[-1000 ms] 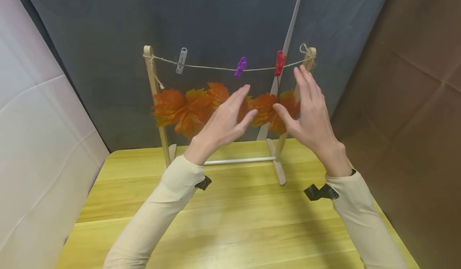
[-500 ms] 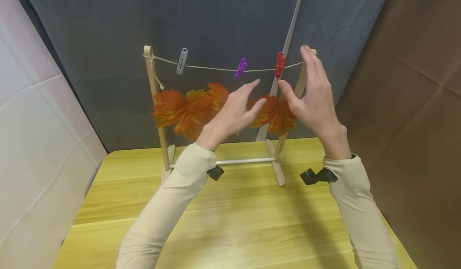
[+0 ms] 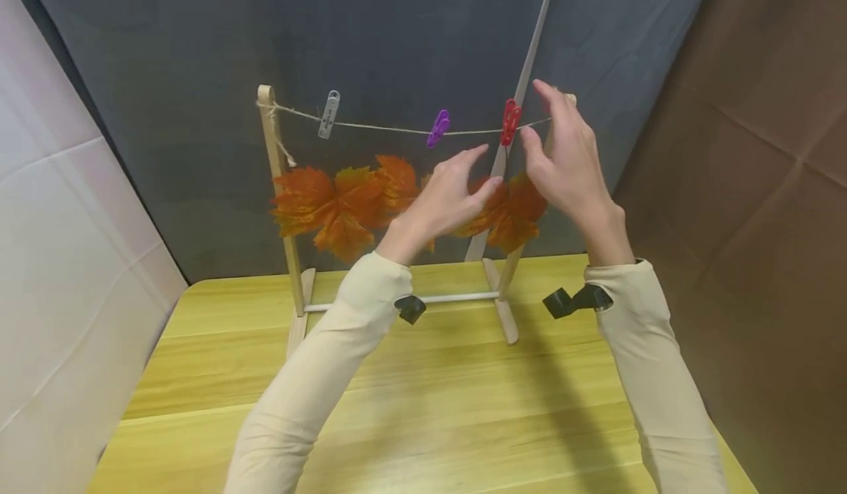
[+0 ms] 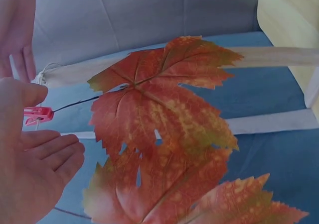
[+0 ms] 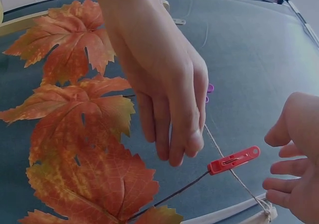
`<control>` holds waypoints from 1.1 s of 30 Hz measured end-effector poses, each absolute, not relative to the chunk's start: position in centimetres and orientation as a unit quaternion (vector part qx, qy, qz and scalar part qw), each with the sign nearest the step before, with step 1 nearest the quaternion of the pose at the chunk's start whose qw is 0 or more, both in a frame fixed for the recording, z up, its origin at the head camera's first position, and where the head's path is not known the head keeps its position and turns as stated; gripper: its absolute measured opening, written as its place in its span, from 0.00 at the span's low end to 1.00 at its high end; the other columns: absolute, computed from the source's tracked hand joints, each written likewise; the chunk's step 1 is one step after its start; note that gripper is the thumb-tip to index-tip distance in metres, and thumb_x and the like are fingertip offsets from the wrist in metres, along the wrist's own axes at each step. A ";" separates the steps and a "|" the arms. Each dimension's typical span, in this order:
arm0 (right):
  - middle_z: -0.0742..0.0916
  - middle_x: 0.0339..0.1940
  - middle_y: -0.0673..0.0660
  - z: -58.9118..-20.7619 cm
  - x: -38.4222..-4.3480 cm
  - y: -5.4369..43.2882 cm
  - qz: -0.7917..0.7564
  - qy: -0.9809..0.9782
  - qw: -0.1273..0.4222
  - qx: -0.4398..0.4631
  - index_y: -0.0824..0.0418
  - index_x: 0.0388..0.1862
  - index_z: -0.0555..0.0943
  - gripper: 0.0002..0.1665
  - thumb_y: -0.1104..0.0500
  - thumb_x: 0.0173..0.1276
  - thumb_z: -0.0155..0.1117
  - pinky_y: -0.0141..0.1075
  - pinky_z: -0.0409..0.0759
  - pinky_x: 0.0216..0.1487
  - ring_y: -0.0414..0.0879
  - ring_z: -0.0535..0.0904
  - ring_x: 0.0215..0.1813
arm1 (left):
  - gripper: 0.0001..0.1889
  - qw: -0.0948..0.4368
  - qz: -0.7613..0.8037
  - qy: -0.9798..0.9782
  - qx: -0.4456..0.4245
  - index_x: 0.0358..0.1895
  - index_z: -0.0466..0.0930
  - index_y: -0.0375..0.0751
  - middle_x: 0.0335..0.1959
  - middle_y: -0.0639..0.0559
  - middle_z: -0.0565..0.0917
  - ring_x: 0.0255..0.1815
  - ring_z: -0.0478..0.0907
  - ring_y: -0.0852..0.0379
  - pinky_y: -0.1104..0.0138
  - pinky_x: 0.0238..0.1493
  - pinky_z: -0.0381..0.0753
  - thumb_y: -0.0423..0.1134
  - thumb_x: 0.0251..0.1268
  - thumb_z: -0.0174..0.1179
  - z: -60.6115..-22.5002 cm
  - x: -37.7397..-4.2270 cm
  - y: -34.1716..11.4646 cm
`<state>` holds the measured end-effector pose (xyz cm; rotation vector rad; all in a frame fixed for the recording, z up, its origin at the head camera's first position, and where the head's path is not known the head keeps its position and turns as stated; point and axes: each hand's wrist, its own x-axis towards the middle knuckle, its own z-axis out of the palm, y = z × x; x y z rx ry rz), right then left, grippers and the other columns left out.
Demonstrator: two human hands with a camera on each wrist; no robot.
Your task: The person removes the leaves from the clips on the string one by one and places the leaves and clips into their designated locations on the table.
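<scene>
Gripping nothing, the left hand (image 3: 446,200) and the right hand (image 3: 573,162) are hovering with thumbs parted from fingers. Between them, the red clothespin (image 3: 510,122) is clasping the string (image 3: 380,127), its long axis running near-upright across it, the right hand seeming nearer.

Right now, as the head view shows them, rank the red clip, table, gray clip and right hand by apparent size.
1. Table
2. Right hand
3. Unranked: red clip and gray clip look about alike
</scene>
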<state>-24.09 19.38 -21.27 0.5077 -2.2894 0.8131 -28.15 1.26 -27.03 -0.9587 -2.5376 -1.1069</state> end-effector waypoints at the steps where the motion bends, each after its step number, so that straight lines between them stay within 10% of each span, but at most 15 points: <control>1: 0.74 0.74 0.63 -21.1 -24.2 19.3 0.311 -0.873 0.322 0.192 0.64 0.76 0.66 0.32 0.62 0.75 0.54 0.48 0.62 0.80 0.57 0.69 0.75 | 0.34 0.104 -0.379 -0.861 -0.322 0.78 0.60 0.36 0.77 0.41 0.67 0.78 0.63 0.45 0.55 0.78 0.64 0.48 0.76 0.57 -27.0 -28.3 1.4; 21: 0.77 0.72 0.63 -20.2 -26.3 18.9 0.313 -0.894 0.274 0.170 0.66 0.74 0.69 0.28 0.59 0.78 0.51 0.45 0.63 0.79 0.56 0.71 0.74 | 0.21 0.148 -0.504 -0.799 -0.293 0.61 0.81 0.35 0.54 0.43 0.87 0.51 0.87 0.50 0.61 0.56 0.84 0.40 0.68 0.66 -27.9 -30.4 3.8; 33: 0.80 0.68 0.63 -20.0 -26.3 18.5 0.310 -0.905 0.242 0.165 0.65 0.73 0.70 0.26 0.60 0.80 0.47 0.46 0.71 0.74 0.55 0.77 0.69 | 0.08 0.157 -0.505 -0.799 -0.287 0.46 0.88 0.38 0.42 0.47 0.91 0.39 0.84 0.55 0.71 0.45 0.82 0.37 0.70 0.65 -28.1 -30.2 4.6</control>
